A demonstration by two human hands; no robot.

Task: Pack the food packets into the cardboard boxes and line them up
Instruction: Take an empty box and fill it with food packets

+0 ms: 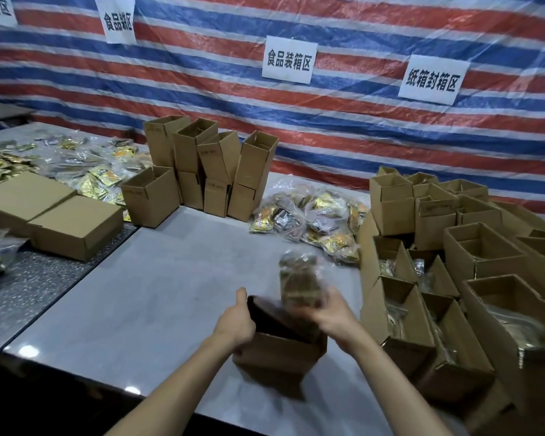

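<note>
Packet (pixel 299 284) upright over open box (pixel 277 352)

Tarp (pixel 359 127) across upper frame: red, blue and white stripes; signs (pixel 288 59) white, black characters; cardboard boxes (pixel 195 152) plain brown; food packets (pixel 324 212) centre right gold and orange; table (pixel 158 278) pale grey; lower-left counter (pixel 29 278) dark, speckled.

Open box (pixel 277 354) near on the table (pixel 170 278), packet pile (pixel 312 218) behind it, box rows (pixel 422 309) right, stacked boxes (pixel 202 162) behind-left.
</note>
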